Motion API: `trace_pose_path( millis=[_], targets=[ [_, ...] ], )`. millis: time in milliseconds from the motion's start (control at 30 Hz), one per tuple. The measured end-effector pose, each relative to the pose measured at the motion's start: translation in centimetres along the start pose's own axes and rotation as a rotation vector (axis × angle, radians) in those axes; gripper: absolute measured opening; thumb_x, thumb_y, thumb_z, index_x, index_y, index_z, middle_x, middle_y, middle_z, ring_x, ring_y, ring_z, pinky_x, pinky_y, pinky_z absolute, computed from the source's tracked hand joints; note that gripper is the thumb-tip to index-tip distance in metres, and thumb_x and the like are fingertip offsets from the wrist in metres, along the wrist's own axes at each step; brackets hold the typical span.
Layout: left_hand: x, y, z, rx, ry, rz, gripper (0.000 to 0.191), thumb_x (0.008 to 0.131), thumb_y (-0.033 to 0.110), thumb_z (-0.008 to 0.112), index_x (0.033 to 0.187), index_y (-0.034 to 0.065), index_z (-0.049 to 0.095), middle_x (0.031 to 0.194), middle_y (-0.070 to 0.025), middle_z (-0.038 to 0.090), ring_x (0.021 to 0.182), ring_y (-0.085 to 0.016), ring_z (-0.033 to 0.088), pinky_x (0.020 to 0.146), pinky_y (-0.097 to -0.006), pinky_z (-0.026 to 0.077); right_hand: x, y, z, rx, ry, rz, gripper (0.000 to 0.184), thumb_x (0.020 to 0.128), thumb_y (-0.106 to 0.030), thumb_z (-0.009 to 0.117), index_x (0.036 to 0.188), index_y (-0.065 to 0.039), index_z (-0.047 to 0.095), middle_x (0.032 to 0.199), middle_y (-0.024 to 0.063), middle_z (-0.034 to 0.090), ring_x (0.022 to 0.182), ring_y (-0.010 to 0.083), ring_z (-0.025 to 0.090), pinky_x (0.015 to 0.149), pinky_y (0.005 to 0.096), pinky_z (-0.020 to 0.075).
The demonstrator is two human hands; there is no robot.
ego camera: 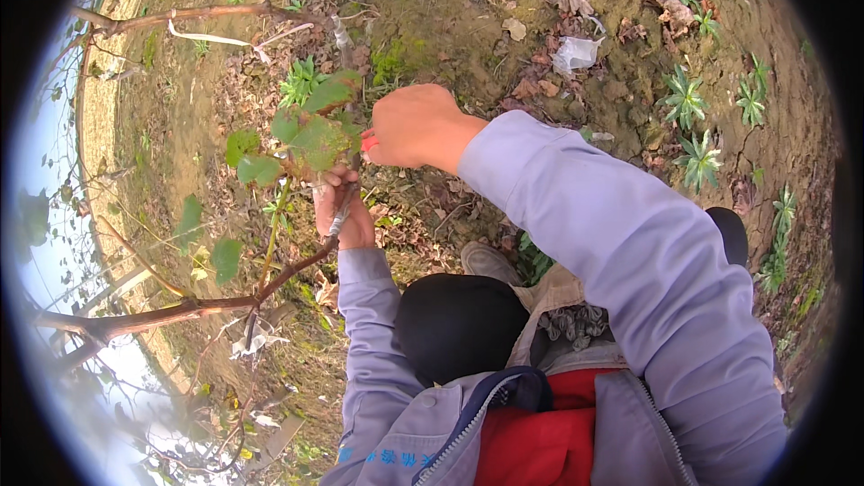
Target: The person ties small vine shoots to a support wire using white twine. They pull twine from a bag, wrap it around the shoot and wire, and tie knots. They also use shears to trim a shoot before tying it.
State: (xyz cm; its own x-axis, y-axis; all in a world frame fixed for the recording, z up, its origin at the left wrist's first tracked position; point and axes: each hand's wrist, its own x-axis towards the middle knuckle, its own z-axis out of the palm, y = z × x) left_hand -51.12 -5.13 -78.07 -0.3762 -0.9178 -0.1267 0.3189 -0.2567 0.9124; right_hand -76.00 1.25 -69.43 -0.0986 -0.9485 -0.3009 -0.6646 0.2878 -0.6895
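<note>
My left hand (362, 227) grips a thin woody vine stem (348, 201) from below, its fingers partly behind leaves. Pale wrapping (339, 221) binds the stem just below those fingers. My right hand (415, 125), curled into a fist, is close to the stem on its right side. A small red object (368, 142) sticks out of that fist; most of it is hidden, so I cannot tell its kind. Green grape leaves (320, 142) with brown spots hang in front of the left fingertips. Lower left, the stem runs into a thicker brown vine branch (196, 307).
Another vine branch (202, 12) crosses the upper left, with a pale tie strip (216, 38) hanging from it. Dry leaves, weeds (685, 98) and a white plastic scrap (577, 54) lie on the soil. A beige bag (560, 287) holding grey strands is at my waist, beside a black-covered knee (462, 327).
</note>
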Motion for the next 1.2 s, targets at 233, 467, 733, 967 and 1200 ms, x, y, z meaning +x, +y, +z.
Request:
trace_pose_path(
  millis=[233,467,733,967,1200],
  targets=[
    [-1.2,0.4,-0.2,-0.065,-0.161,0.028,0.022,0.101,0.028,0.064,0.094,0.0095,0.056,0.107,-0.0114,0.065,0.11,-0.028,0.062,0.097,-0.0431,0.043,-4.2,7.8,2.8,-0.167,-0.112,0.1,0.045,0.089,-0.047,0.071,0.081,-0.003,0.078,0.081,0.0184,0.075,0.082,0.0389,0.073,0.075,0.0496,0.0577],
    [-3.0,2.0,-3.4,0.699,0.365,0.274,0.034,0.114,0.033,0.046,0.097,0.0053,0.054,0.095,-0.0095,0.063,0.092,-0.019,0.057,0.09,-0.039,0.045,-16.5,22.8,-0.2,-0.194,-0.311,0.573,0.066,0.089,-0.063,0.068,0.097,0.001,0.079,0.101,0.0231,0.076,0.097,0.0411,0.073,0.086,0.0487,0.0562],
    [-10.8,-0.2,-11.5,1.008,0.25,0.189,0.027,0.115,0.024,0.046,0.104,0.0038,0.059,0.078,-0.0022,0.058,0.066,-0.01,0.051,0.061,-0.0277,0.046,-23.3,28.9,-3.9,-0.03,-0.264,0.626,0.072,0.089,-0.064,0.068,0.104,0.006,0.077,0.11,0.0244,0.076,0.102,0.0425,0.072,0.087,0.0468,0.0551],
    [-14.7,-2.1,-8.3,1.249,0.125,-0.039,0.027,0.114,0.022,0.047,0.098,0.0036,0.059,0.076,-0.0029,0.062,0.062,-0.011,0.059,0.06,-0.0292,0.053,-23.9,26.3,-6.1,0.008,-0.144,0.549,0.067,0.088,-0.062,0.067,0.108,0.001,0.075,0.107,0.0241,0.075,0.104,0.0416,0.071,0.089,0.0475,0.054],
    [-13.8,-4.4,-8.6,1.497,0.098,-0.101,0.035,0.111,0.033,0.055,0.1,0.0034,0.071,0.078,-0.0069,0.07,0.069,-0.015,0.067,0.065,-0.0336,0.055,-27.2,26.8,-8.4,-0.048,-0.117,0.593,0.061,0.085,-0.06,0.069,0.1,-0.001,0.077,0.093,0.0179,0.077,0.094,0.0373,0.074,0.085,0.0474,0.056]
  ],
)
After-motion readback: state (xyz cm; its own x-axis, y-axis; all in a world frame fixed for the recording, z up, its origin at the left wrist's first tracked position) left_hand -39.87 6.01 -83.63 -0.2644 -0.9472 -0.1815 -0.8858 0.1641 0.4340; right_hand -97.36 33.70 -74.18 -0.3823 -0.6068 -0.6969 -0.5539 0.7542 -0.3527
